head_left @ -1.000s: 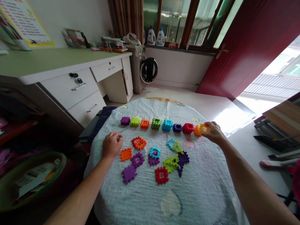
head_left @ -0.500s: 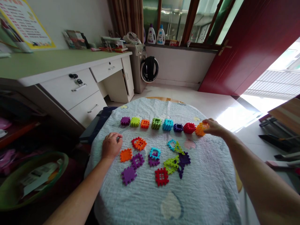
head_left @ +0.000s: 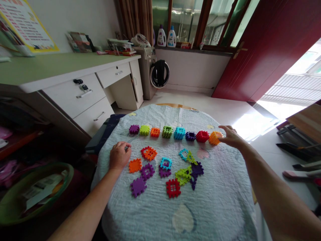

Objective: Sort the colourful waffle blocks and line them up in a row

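Nearby, a flat purple plastic square with notched edges (head_left: 138, 186) lay closer than the fingers of the left hand (head_left: 119, 156), and a flat orange plastic square (head_left: 135, 165) lay just to their near right. On the pale blue patterned cloth (head_left: 213, 194) those fingers rested curled, though whether they gripped anything could not be told. Farther off, the right hand (head_left: 232, 136) had thumb and fingers apart just right of a yellow-orange stack of notched plastic squares (head_left: 215, 138), the right end of a row of coloured stacks (head_left: 180, 133).
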The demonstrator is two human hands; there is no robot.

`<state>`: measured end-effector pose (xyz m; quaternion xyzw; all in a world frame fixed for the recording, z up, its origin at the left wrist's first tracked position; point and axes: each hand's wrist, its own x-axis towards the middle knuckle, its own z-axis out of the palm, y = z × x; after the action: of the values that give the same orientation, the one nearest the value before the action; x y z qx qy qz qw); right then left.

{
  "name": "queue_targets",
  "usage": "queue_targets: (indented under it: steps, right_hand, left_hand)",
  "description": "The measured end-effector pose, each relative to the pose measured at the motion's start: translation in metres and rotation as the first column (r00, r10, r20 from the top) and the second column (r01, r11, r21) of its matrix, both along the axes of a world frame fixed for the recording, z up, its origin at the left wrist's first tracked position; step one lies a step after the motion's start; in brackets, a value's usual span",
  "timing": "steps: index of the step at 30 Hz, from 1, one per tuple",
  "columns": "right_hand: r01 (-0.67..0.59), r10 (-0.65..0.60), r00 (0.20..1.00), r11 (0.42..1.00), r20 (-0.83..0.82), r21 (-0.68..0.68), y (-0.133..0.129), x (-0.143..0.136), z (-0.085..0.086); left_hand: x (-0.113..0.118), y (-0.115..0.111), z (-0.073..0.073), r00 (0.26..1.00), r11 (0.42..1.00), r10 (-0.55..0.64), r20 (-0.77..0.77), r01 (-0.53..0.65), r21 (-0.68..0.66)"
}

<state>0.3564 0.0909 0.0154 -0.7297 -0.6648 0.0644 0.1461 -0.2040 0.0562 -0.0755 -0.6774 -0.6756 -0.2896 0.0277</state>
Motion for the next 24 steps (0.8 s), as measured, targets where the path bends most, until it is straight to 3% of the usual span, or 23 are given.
queue_targets:
  steps: [3, 5, 7, 10, 13, 24]
  right_hand:
    - [0.101, -0.048, 0.982, 0.952, -0.185, 0.290, -0.032, -0.017, -0.003]
    - [0.215, -0.099, 0.947, 0.902, -0.305, 0.374, -0.058, -0.037, -0.016]
    - [0.293, -0.152, 0.913, 0.890, -0.378, 0.348, -0.081, -0.059, -0.034]
    - [0.259, -0.147, 0.902, 0.937, -0.407, 0.235, -0.105, -0.088, -0.064]
    - [0.214, -0.118, 0.918, 0.952, -0.379, 0.220, -0.114, -0.104, -0.083]
    - [0.143, -0.075, 0.966, 0.951, -0.246, 0.273, -0.113, -0.107, -0.093]
  left_hand:
    - [0.000, 0.001, 0.000, 1.000, 1.000, -0.004, 0.002, 0.004, 0.002]
    - [0.000, 0.001, 0.000, 1.000, 1.000, -0.008, 0.005, 0.008, 0.004]
    - [0.001, 0.000, 0.000, 1.000, 1.000, -0.011, 0.007, 0.011, 0.006]
    - [0.001, -0.001, 0.001, 1.000, 1.000, -0.006, 0.008, 0.006, 0.006]
    - [0.001, -0.001, 0.001, 1.000, 1.000, -0.008, 0.006, 0.008, 0.003]
    - [0.003, -0.002, 0.001, 1.000, 1.000, 0.020, 0.021, -0.020, 0.004]
